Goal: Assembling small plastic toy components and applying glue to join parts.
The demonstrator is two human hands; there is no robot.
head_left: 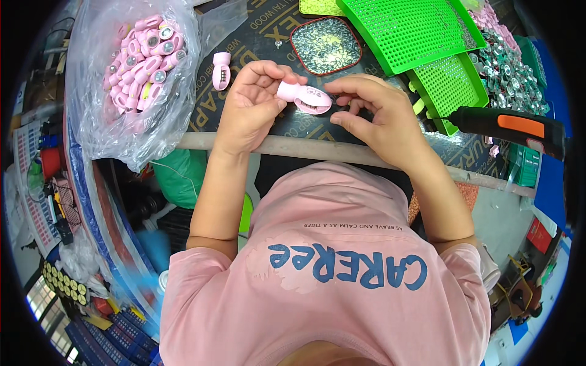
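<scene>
Holding pink casing; plastic bag left, green tray right.

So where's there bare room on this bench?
Bare tabletop shows between the left hand, right hand and grey front rail. Another patch, beyond the left hand, lies between the lone pink casing and red-rimmed tray, save a small metal piece. Crowded: the left, under the bag of pink casings; the right, under green perforated trays and heaped parts.
</scene>
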